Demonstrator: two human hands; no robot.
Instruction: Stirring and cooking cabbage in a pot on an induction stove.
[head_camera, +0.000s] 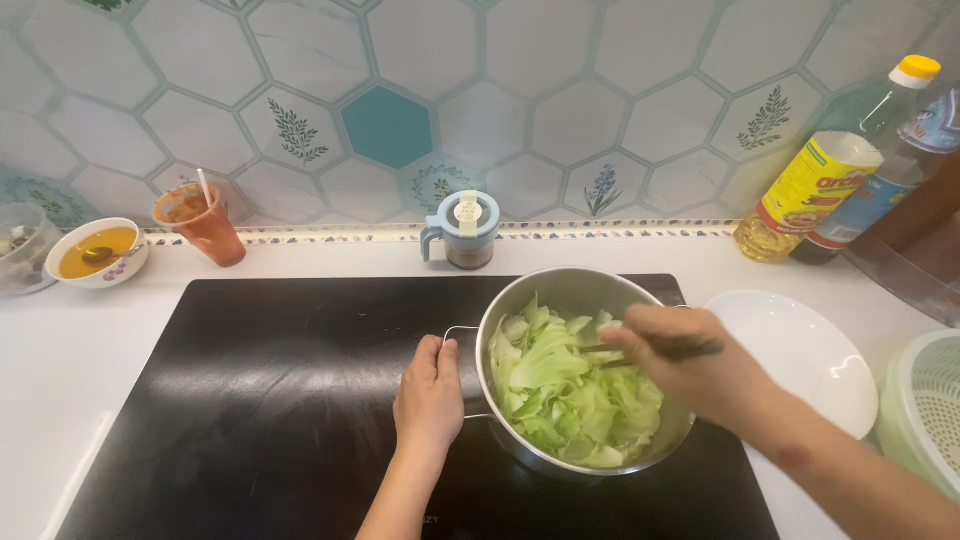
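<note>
A steel pot (575, 292) full of pale green cabbage leaves (560, 390) stands on the black cooktop (280, 400), right of its middle. My left hand (430, 392) grips the pot's wire side handle (456, 334). My right hand (690, 365) is over the pot's right side, closed on dark chopsticks (650, 352) whose tips point left into the leaves.
A white plate (800, 350) lies right of the pot, with a pale green strainer basket (925, 410) beyond it. Along the tiled wall stand a lidded seasoning jar (462, 230), an orange cup (205, 225), a bowl of yellow liquid (97, 252) and two oil bottles (830, 170).
</note>
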